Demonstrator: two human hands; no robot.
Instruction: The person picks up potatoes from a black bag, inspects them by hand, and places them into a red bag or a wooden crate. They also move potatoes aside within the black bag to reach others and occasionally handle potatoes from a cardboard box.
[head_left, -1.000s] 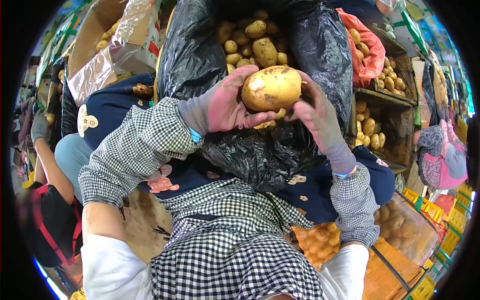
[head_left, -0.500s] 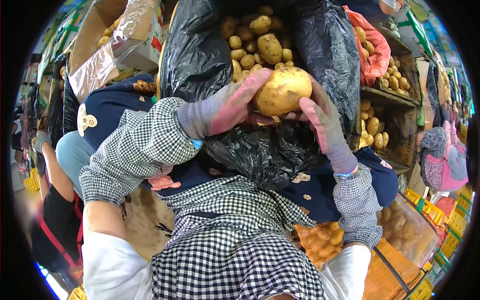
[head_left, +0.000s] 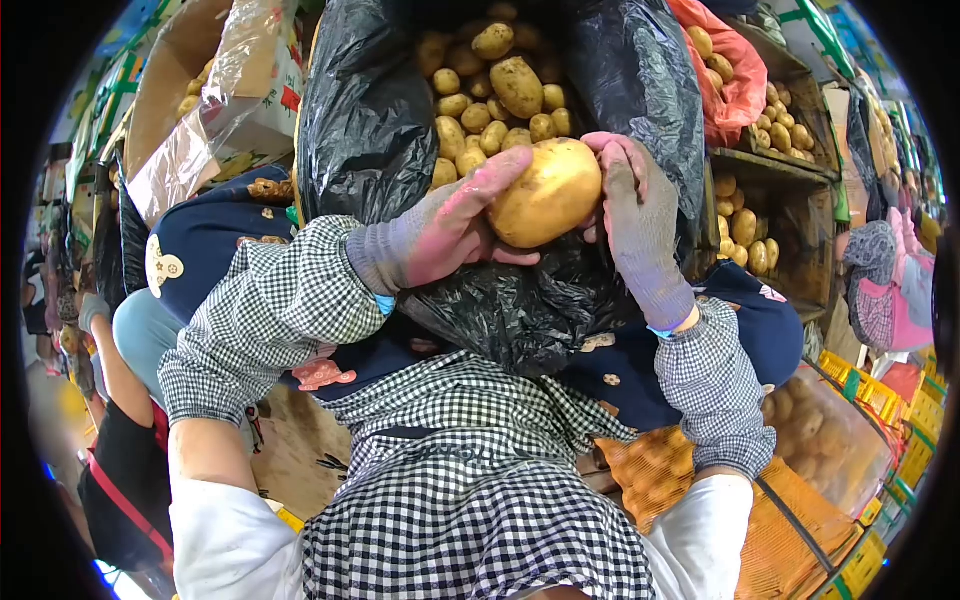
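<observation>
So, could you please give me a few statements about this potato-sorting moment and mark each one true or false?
1. Both gloved hands, the left hand and the right hand, hold one large potato. True.
2. The black bag behind it is empty. False: it holds many small potatoes.
3. The sleeves are plain white. False: the checked sleeves are black and white.
4. An orange mesh sack lies at lower right. True.
</observation>
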